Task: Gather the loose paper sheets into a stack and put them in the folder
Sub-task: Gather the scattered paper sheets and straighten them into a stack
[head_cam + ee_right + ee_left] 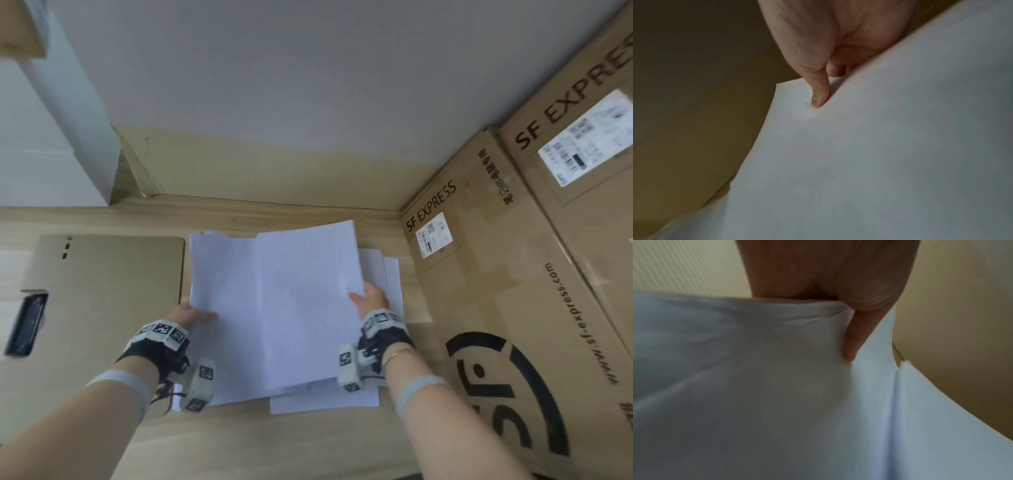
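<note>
A bundle of white paper sheets (pixel 277 308) is lifted off the wooden desk, held by both hands. My left hand (pixel 193 313) pinches its left edge, thumb on top; the left wrist view shows the thumb pressed into the paper (pixel 777 386). My right hand (pixel 370 298) pinches the right edge, thumb on the sheet (pixel 859 162). A few more white sheets (pixel 325 401) lie flat on the desk beneath, poking out at the right and the near side. A tan folder (pixel 102 291) lies shut on the desk to the left, just beside the bundle.
Large SF Express cardboard boxes (pixel 513 274) stand right against the sheets on the right. A grey wall (pixel 274 102) rises behind the desk. A dark object (pixel 25 325) sits at the folder's left edge. Bare desk (pixel 274 445) lies near me.
</note>
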